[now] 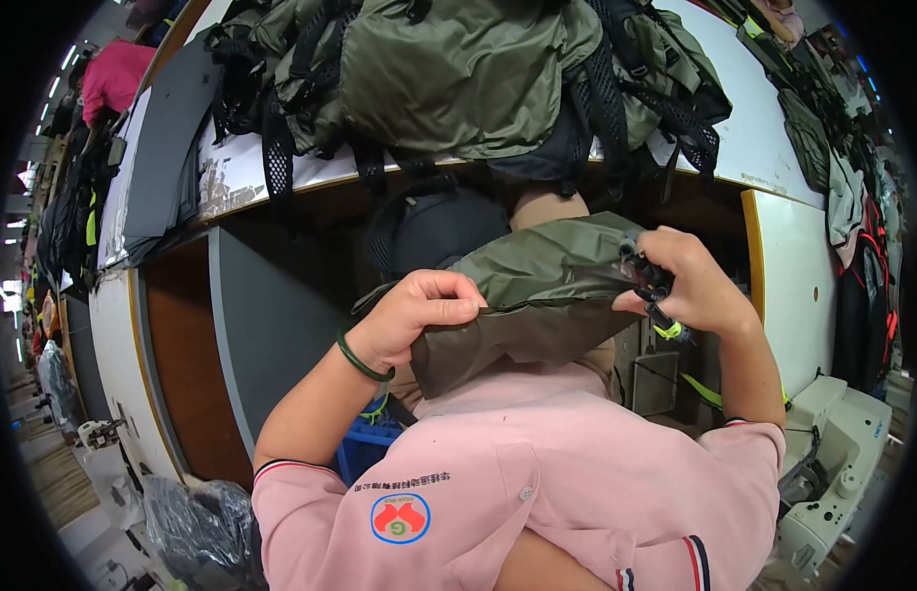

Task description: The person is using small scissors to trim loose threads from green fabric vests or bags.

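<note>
1 left hand (401, 320), fingers (448, 286) closed on olive fabric (547, 266), right hand (697, 286) gripping black pieces (656, 293)

Seen from the olive-green fabric (537, 286), a backpack pile (468, 79) blocked 12 o'clock, its mesh straps (278, 158) hanging over the tabletop (764, 138) edge at 10. At 9, open room lay between the left hand (419, 317) and the grey divider panel (266, 325). A cream side panel (798, 295) barred 3 o'clock, beyond the right hand (697, 281); a sewing machine (838, 473) stood at 4. The pink polo shirt (577, 443) filled 6.
</note>
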The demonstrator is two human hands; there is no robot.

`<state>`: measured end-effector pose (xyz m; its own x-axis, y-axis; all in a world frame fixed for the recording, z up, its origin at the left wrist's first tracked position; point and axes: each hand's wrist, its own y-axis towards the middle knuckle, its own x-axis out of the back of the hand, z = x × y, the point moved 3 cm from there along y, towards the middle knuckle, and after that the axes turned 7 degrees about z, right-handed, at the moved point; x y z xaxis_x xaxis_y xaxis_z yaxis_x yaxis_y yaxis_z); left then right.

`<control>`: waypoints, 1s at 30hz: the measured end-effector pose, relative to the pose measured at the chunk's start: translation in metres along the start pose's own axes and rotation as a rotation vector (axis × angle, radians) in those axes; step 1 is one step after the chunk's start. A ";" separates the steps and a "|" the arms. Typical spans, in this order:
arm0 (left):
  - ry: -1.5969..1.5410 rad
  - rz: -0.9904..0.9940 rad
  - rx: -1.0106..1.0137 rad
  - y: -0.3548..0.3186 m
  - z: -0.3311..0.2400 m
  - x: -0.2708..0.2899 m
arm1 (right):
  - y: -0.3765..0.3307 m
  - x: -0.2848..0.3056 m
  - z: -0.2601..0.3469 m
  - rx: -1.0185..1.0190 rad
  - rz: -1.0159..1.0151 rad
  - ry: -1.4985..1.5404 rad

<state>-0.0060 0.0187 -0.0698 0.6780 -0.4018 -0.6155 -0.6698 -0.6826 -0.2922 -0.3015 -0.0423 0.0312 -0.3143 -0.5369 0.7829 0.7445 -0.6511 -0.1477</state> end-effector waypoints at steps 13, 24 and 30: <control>0.148 0.082 -0.094 0.010 -0.025 -0.025 | 0.057 -0.024 0.040 0.072 0.043 0.486; -0.147 0.125 0.098 0.015 -0.007 -0.027 | 0.049 -0.026 0.023 -0.146 0.021 0.727; -0.360 0.116 0.087 0.014 0.004 -0.023 | 0.023 0.012 0.026 0.169 -0.235 -0.355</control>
<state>-0.0322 0.0207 -0.0634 0.4564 -0.2228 -0.8614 -0.7698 -0.5844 -0.2567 -0.2729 -0.0495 0.0535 -0.2865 -0.1489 0.9464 0.7719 -0.6210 0.1360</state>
